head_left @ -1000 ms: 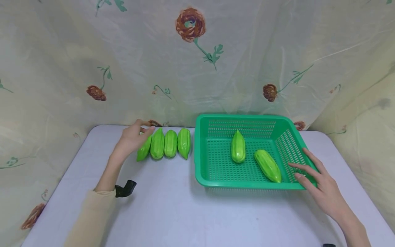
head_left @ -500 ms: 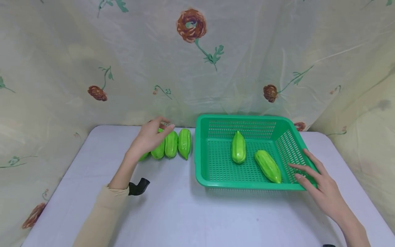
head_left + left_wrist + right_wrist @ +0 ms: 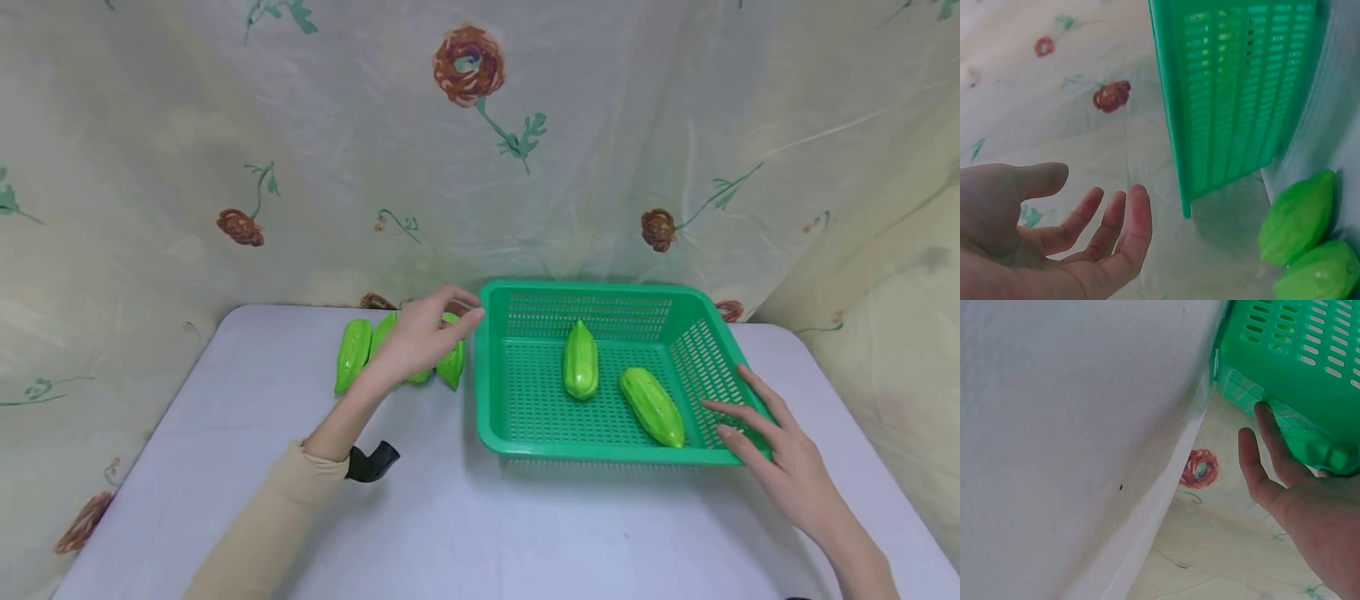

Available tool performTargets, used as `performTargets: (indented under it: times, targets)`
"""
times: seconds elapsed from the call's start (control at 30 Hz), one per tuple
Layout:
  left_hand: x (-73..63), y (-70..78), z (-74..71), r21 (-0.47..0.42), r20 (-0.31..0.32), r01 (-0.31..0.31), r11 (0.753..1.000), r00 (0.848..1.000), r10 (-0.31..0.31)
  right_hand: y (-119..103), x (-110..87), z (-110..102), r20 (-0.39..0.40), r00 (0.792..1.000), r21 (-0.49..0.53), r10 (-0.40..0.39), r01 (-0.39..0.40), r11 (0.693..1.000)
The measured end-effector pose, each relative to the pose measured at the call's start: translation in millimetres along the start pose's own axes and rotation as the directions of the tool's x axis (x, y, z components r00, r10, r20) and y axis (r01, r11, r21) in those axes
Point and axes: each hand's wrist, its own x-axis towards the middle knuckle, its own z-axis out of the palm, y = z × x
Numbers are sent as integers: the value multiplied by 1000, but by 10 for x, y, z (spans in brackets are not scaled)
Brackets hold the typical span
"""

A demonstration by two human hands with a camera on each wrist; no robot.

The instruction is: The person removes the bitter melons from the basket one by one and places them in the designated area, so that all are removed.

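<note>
My left hand hovers over a row of several glossy green ridged gourds left of the basket. It holds nothing; in the left wrist view its fingers are loosely bent and apart from the basket wall. The hand partly covers the row in the head view. Two more gourds, one upright in the view and one slanted, lie inside the green plastic basket. At the basket's right rim rests my right hand, fingers extended, some inside and some outside the wall.
A white-covered table carries everything. Floral cloth hangs behind and at both sides, close to the basket's back rim. A black wrist mount sticks out from the left sleeve.
My left hand has moved right along the row of gourds, from the leftmost one toward the basket's left rim, uncovering the leftmost gourd. My right hand and the basket stay in place.
</note>
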Motion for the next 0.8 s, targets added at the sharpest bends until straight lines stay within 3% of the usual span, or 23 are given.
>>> performTargets:
  times: [0.17, 0.47, 0.8]
  targets:
    - [78, 61, 87, -20, 82, -21, 1000, 996, 22, 5, -1, 3, 2, 1000, 2, 4, -4, 1000]
    - [215, 233, 232, -103, 172, 2, 995, 985, 16, -1, 0, -8, 5, 1000, -9, 13, -13, 1000]
    - [373, 457, 363, -246, 313, 74, 966, 950, 7, -5, 0, -8, 6, 1000, -9, 4, -4, 1000]
